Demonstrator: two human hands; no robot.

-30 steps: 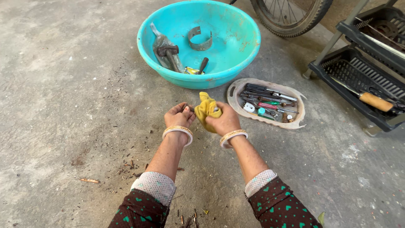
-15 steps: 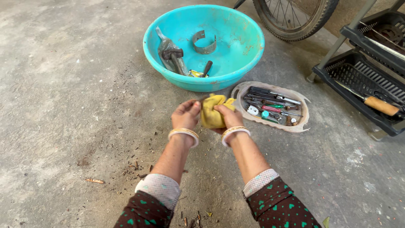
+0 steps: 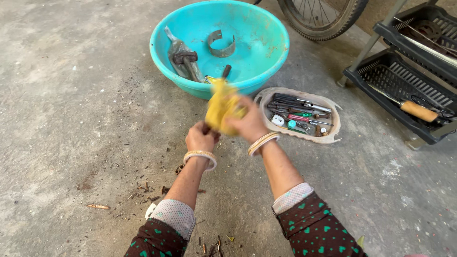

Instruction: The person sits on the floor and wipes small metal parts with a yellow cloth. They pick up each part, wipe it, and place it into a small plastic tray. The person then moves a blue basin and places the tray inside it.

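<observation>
Head view only. Both hands are up over the concrete floor (image 3: 71, 95), in front of the round turquoise plastic basin (image 3: 257, 28). The left hand (image 3: 201, 138) is clenched low on something dark, possibly a small part or handle — too blurred to tell. The right hand (image 3: 247, 124) is grasping the crumpled yellow cloth (image 3: 220, 102), which is smeared with motion.

Change: half a second ago the cloth was bunched tight between both hands, further back from the basin. Now it has stretched upward and reaches the basin's near rim, the hands have drawn a little apart, and the right one has gone blurry — looks like a fast rubbing or wiping stroke in hand, mid-stroke, not finished.

Inside the basin: a grey bent metal plate with a dark rusty fitting (image 3: 183, 59), and a curved grey metal band (image 3: 221, 44) further back. A black-handled tool (image 3: 225, 71) leans at the near rim, just beside the cloth.

Right of the basin, touching close: an oval tan tray (image 3: 333, 135) full of screwdrivers and small bits. Further right, a black plastic rack (image 3: 381, 76) with a wooden-handled tool (image 3: 419, 111). Behind the basin, a bicycle wheel (image 3: 323, 16).
</observation>
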